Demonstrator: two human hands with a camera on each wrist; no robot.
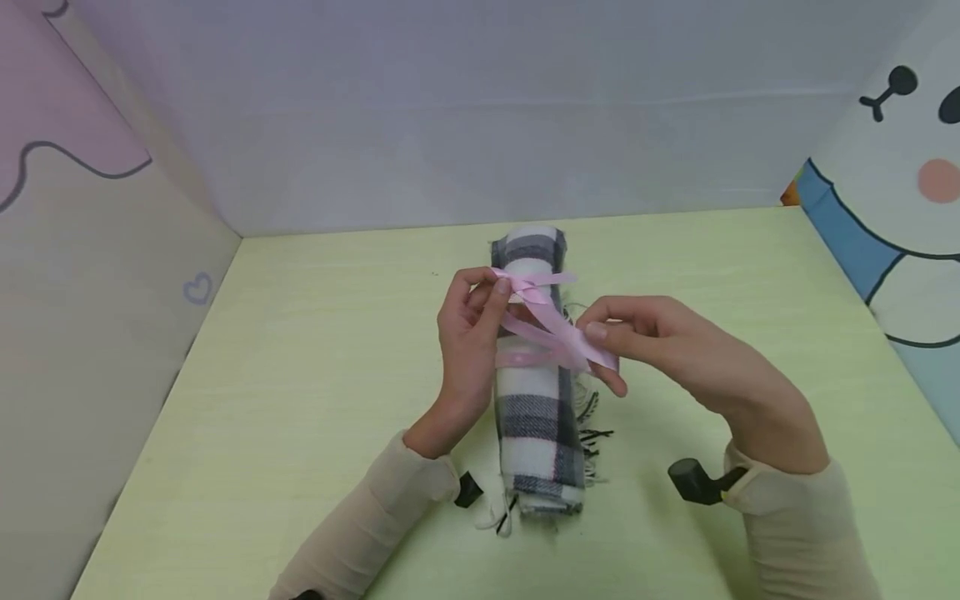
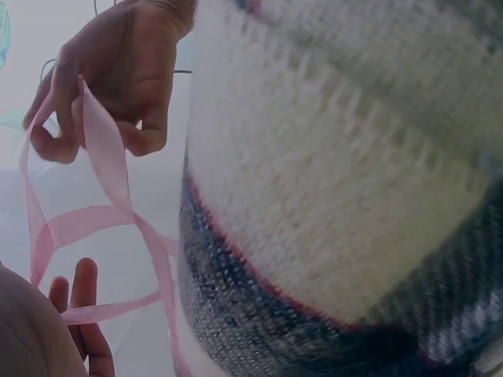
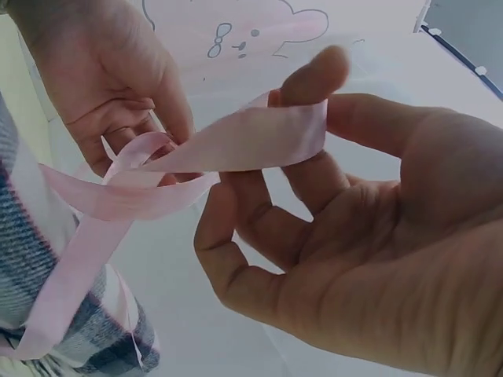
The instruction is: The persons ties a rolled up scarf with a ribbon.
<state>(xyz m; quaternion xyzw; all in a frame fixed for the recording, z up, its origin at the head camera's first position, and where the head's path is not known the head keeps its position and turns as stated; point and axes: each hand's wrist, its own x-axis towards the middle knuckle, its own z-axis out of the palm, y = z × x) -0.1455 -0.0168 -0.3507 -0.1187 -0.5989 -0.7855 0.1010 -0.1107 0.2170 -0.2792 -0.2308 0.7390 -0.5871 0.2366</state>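
Two hands: both work one pink satin ribbon (image 1: 551,329) above a rolled plaid scarf (image 1: 536,392).
Scarf position: lies on the yellow-green tabletop (image 1: 300,375), long axis running away from the person, fringe at the near end.
Ribbon position: wrapped across the upper part of the roll, crossed into a knot on top; one tail runs down and right.
Left hand (image 1: 468,333): thumb and forefinger pinch the ribbon at the knot, on the roll's left side.
Right hand (image 1: 660,342): thumb and forefinger pinch the free tail; remaining fingers loosely curled.
Key relation: tail slants diagonally from the knot toward the right hand, so the right hand is nearer its end, the left nearer the crossing.
Surroundings: cartoon-printed wall panels (image 1: 900,208) enclose the table.
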